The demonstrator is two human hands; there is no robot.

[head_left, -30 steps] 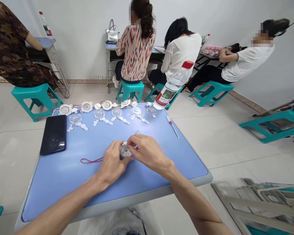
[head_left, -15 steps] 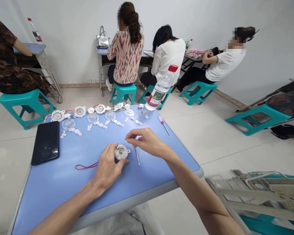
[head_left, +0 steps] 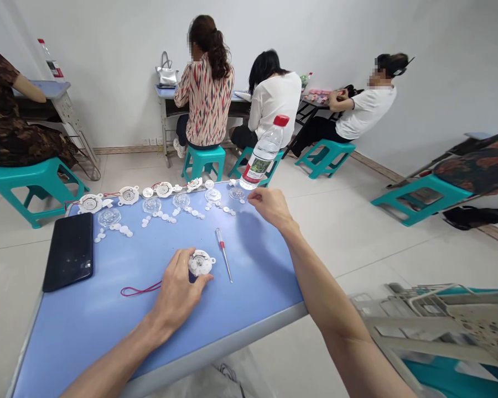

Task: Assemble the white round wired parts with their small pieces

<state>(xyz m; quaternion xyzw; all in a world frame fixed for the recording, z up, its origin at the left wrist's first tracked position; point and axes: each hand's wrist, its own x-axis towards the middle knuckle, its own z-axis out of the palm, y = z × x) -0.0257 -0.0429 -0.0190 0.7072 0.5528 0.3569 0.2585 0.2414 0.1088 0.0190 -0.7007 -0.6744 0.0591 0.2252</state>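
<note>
My left hand (head_left: 175, 290) is wrapped round a small round white gear housing (head_left: 201, 263) and steadies it low over the blue desk. A loop of red cord (head_left: 140, 289) trails out to the left from under that hand. To the right of the housing lies a screwdriver (head_left: 224, 255) with a clear handle and a red collar. My right hand (head_left: 273, 208) is at the far right of the desk, its fingers pinched together beside a clear plastic disc (head_left: 237, 193). Whatever is between those fingertips is too small or hidden.
Along the far edge stand several white housings (head_left: 128, 194), clear discs (head_left: 151, 205) and clusters of small white gears (head_left: 195, 213). A water bottle (head_left: 257, 166) rises at the far right corner. A black phone (head_left: 69, 251) lies at left. Several people sit on teal stools (head_left: 203, 160) beyond.
My right hand has moved away from beside the housing, up and right towards the bottle, uncovering the screwdriver's handle. My left hand keeps its hold. The whole view has shifted slightly.
</note>
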